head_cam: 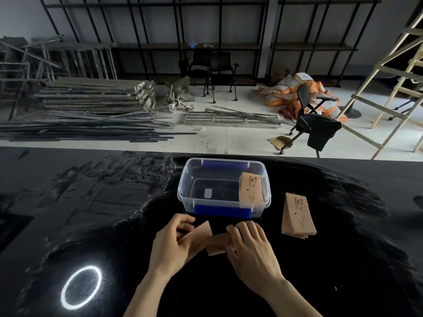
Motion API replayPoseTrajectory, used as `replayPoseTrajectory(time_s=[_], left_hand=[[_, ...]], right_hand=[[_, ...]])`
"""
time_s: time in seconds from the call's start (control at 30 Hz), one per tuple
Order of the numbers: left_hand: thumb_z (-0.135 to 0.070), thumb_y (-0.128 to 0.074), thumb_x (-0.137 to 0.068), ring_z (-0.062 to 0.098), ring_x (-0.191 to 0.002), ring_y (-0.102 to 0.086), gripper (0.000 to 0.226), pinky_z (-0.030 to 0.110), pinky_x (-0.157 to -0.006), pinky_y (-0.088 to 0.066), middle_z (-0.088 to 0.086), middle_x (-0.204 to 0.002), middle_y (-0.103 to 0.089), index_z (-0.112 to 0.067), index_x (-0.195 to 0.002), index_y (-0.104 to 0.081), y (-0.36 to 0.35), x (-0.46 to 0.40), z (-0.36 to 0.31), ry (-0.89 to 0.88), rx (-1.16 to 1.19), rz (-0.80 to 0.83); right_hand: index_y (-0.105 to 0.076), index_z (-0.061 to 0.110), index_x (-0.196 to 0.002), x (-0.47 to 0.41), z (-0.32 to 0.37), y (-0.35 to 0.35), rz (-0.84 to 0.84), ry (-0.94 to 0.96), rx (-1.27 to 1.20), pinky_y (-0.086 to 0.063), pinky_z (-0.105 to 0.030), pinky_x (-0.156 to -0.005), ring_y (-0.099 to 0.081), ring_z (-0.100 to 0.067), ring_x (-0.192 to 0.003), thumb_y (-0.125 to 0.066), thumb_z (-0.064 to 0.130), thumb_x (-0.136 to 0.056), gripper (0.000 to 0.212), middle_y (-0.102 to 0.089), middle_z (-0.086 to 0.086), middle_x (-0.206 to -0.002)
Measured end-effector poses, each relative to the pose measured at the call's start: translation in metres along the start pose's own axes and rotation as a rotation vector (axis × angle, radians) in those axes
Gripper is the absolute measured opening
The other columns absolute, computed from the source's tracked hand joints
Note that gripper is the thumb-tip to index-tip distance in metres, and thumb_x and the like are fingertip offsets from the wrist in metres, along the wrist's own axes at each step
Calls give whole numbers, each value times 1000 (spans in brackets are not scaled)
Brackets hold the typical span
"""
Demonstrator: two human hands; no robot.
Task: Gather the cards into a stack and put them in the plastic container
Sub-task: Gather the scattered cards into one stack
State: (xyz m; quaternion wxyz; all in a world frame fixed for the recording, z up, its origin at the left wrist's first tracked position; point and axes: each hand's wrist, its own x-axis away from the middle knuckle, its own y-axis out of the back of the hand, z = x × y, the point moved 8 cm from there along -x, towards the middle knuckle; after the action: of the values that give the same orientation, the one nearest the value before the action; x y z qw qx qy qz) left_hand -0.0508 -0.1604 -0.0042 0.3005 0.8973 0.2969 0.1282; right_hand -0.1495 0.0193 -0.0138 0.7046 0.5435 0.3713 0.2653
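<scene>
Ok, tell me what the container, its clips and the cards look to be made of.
Container: clear, glossy plastic; the dark table shows through its walls.
Clips: opaque blue, probably plastic, smooth.
Cards: matte brown, kraft-like paper or thin card with dark print; those between the left hand and right hand show thin stacked edges. Exact stock is unclear.

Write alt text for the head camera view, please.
Two hands, left hand and right hand, square up brown cards on a black table. Behind them a clear plastic container already holds a card stack; another stack lies to its right.
</scene>
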Motion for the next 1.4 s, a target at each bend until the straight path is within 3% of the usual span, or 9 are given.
replayPoseTrajectory(time_s=[0.1, 0.2, 0.3, 0.5, 0.67, 0.83, 1.0, 1.2, 1.4], left_hand=[[6, -69, -87, 2, -93, -75, 35, 24, -88, -60, -9, -94, -78, -26, -102, -70, -10, -5, -33, -128, 134, 95], [5, -62, -90, 5, -98, -74, 33, 29, -93, -59, -8, -96, -78, -24, -103, -69, -29, -11, -53, -203, 146, 155], [4, -58, -93, 5, -99, -74, 37, 31, -95, -59, -10, -97, -78, -30, -107, -65, -44, -12, -53, -188, 137, 221], [-15, -65, -95, 10, -107, -72, 29, 38, -92, -63, -9, -116, -71, -29, -120, -56, -62, -1, -50, -113, 194, 327], [-33, -70, -89, 3, -115, -66, 47, 33, -102, -55, -22, -130, -64, -42, -132, -53, -67, -3, -53, -233, -395, 389], [-21, -75, -88, -3, -99, -72, 33, 28, -91, -60, -17, -106, -77, -38, -113, -65, -83, 4, -73, -124, 40, 309], [-10, -65, -96, 5, -98, -69, 33, 17, -65, -58, -8, -115, -69, -30, -121, -58, -139, 10, -108, 172, 477, 376], [-27, -65, -97, 17, -109, -68, 37, 23, -80, -58, 0, -128, -66, -24, -132, -52, -198, -15, -159, 124, 326, 430], [-42, -59, -96, 26, -125, -61, 52, 39, -107, -51, 7, -138, -56, -20, -143, -50, -231, -45, -161, 87, -75, 378]], right_hand=[[-50, 16, -137, 2, 2, -1, -35, -12, -22, -45, -45, -113, -59, -26, -120, -66, 42, -92, 55, -65, -3, -128], [-29, 7, -154, 5, -7, -1, -62, -148, -141, -44, -39, -113, -52, -25, -132, -69, 41, -89, 84, -56, -6, -143], [-5, 17, -161, 6, -10, -2, -19, -184, -294, -40, -36, -117, -39, -21, -142, -70, 40, -90, 99, -38, -2, -158], [-37, 19, -151, 1, -1, 1, 11, -52, -123, -51, -38, -106, -54, -20, -122, -69, 48, -89, 75, -59, 0, -133], [-23, 23, -158, -6, -9, 8, 92, -110, -283, -41, -36, -114, -42, -18, -133, -68, 39, -91, 82, -46, 2, -146], [-39, 27, -143, 32, -63, 37, -315, -603, -744, -54, -15, -78, -60, -1, -106, -85, 22, -82, 77, -56, 10, -125], [-65, 20, -119, 59, -101, 32, -295, -919, -1457, -66, -41, -76, -78, -21, -90, -77, 8, -90, 33, -80, -9, -102], [-72, 22, -115, 53, -190, 37, -506, -1097, -1130, -66, -48, -77, -78, -20, -84, -74, 12, -91, 26, -81, -3, -96], [-77, 22, -105, 27, -226, 32, -206, -1074, -563, -52, -30, -73, -70, -25, -95, -71, 27, -87, 20, -77, -4, -100]])
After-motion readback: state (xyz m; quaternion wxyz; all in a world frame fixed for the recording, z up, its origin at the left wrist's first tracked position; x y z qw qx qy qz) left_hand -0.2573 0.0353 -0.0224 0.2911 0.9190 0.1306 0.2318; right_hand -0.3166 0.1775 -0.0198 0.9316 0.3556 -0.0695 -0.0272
